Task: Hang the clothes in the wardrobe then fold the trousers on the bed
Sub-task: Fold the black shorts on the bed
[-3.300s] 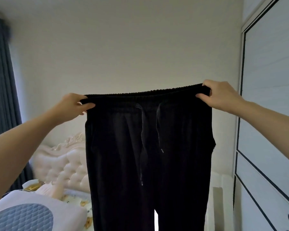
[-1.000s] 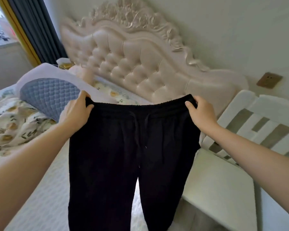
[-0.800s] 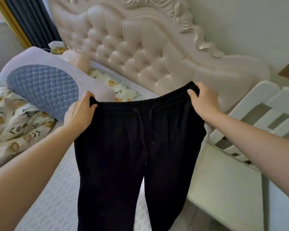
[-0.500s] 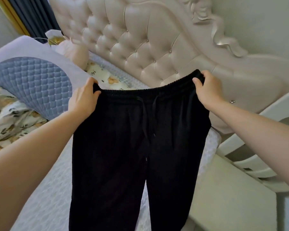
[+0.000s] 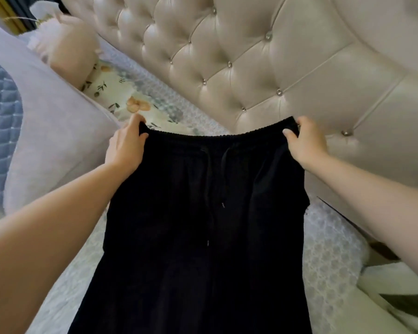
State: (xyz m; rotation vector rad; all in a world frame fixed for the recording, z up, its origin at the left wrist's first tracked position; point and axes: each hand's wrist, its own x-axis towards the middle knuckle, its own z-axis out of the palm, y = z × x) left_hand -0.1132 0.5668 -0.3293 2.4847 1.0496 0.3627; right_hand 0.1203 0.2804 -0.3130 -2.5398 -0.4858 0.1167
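Over bed (image 5: 328,256), left hand (image 5: 126,150) and right hand (image 5: 308,143) grasp trousers (image 5: 203,237) waistband corners, legs hanging below each grip.

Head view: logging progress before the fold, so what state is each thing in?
Trousers: unfolded, held spread over the bed.
Drawstring: untied, hanging loose.
Left hand: grips the waistband's left end.
Right hand: grips the waistband's right end.

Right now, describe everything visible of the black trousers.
The black trousers look like soft knit, with an elastic waistband and two drawcords. Unfolded, front facing up, waistband toward the headboard, they spread over the quilted bed cover. The left hand and right hand grip the waistband's corners. Hems are out of frame.
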